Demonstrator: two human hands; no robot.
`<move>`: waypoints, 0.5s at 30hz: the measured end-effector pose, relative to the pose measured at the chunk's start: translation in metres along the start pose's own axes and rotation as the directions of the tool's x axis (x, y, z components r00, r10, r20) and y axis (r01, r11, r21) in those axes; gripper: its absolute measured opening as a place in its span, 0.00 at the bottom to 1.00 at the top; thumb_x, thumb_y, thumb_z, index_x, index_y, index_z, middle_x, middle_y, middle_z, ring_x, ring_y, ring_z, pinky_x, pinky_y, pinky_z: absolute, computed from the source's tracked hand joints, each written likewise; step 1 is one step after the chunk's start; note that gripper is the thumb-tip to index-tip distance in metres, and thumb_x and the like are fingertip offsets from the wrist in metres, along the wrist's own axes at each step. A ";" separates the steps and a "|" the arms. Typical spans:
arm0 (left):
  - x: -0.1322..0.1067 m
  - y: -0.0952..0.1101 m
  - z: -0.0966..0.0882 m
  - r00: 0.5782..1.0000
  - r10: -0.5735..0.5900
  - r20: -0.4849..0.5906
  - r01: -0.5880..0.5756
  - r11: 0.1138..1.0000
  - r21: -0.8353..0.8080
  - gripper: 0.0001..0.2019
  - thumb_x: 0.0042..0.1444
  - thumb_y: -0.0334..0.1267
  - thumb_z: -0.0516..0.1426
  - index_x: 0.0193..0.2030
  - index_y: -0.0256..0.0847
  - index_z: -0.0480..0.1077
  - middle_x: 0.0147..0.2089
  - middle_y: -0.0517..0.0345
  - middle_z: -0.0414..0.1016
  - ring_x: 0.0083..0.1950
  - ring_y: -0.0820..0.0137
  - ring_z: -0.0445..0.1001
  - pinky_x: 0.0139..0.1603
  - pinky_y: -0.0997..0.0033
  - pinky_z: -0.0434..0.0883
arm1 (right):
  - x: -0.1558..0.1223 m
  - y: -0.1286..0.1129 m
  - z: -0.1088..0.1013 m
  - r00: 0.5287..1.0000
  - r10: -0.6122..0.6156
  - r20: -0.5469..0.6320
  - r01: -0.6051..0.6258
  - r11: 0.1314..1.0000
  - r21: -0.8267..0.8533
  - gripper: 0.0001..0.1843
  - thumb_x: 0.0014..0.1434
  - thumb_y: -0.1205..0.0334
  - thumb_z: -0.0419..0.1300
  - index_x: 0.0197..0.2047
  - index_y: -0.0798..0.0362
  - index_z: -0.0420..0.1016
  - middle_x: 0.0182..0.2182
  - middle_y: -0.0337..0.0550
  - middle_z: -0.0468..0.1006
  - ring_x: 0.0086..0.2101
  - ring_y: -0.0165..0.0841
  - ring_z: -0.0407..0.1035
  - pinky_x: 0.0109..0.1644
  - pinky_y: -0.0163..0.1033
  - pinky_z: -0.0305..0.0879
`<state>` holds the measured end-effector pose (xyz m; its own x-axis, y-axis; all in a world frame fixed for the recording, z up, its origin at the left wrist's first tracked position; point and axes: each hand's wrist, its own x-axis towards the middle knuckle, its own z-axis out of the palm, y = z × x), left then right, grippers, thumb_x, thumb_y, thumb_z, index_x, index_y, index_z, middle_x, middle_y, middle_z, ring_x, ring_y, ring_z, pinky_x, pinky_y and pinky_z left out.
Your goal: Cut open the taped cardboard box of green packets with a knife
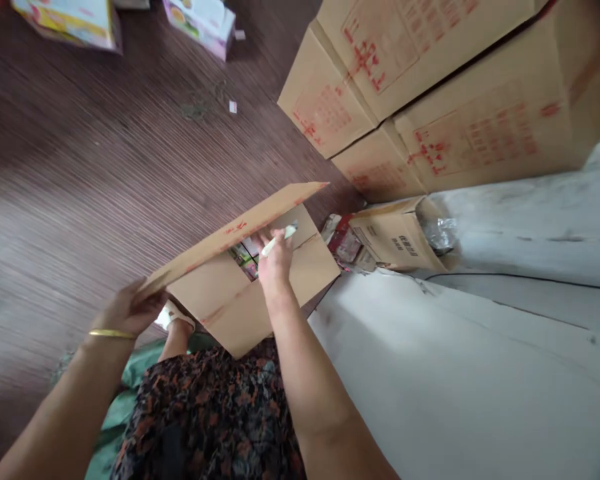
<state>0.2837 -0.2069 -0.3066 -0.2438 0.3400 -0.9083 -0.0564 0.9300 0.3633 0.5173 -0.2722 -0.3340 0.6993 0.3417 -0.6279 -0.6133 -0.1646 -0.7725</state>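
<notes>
A cardboard box (240,320) stands in front of me, its long flap (235,227) raised along the far side. My left hand (136,308), a gold bangle at the wrist, grips the left end of this flap. Over the box's top, my right hand (276,260) is closed around a slim white pen-like tool (280,240) with a greyish end; its exact kind is unclear. Some of that hand's fingers touch or reach near the raised flap. Through the gap in the top, several colourful small packs (245,257) show inside, partly covered by the hand and flaps.
Large cartons (430,67) with red print are stacked at the upper right. Beside a white surface (430,360) lies a smaller open carton (400,237) with clear plastic in it. Printed packs (200,23) lie on the brown ribbed floor (105,147). A dark cable runs at the right.
</notes>
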 end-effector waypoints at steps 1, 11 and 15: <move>-0.004 0.008 -0.004 0.999 -0.021 0.033 0.025 0.991 -0.130 0.15 0.63 0.33 0.49 0.26 0.36 0.67 0.27 0.51 0.73 0.29 0.72 0.70 0.29 0.74 0.73 | 0.007 -0.008 -0.004 0.998 -0.040 0.045 0.038 0.999 0.030 0.10 0.68 0.53 0.43 0.46 0.48 0.57 0.50 0.49 0.75 0.43 0.33 0.76 0.47 0.49 0.74; 0.015 -0.007 0.024 0.460 0.795 0.396 -0.888 0.403 0.221 0.47 0.49 0.44 0.65 0.72 0.36 0.49 0.54 0.44 0.73 0.56 0.60 0.72 0.59 0.59 0.69 | 0.030 0.043 -0.099 0.829 0.113 0.548 0.461 0.418 -0.783 0.10 0.51 0.77 0.62 0.27 0.52 0.70 0.25 0.45 0.76 0.41 0.42 0.71 0.57 0.48 0.62; 0.029 -0.029 0.039 0.372 0.698 0.612 -0.828 -0.049 0.559 0.36 0.56 0.42 0.59 0.71 0.40 0.57 0.67 0.42 0.62 0.66 0.52 0.63 0.65 0.52 0.65 | 0.036 0.053 -0.093 0.709 0.364 0.604 0.657 -0.029 -0.753 0.12 0.62 0.73 0.55 0.46 0.56 0.77 0.39 0.54 0.81 0.47 0.44 0.72 0.57 0.48 0.62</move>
<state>0.3163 -0.2184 -0.3518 0.4622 0.8613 -0.2110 0.7456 -0.2487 0.6182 0.5443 -0.3551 -0.4060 0.0505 0.7412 -0.6694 0.7536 -0.4681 -0.4614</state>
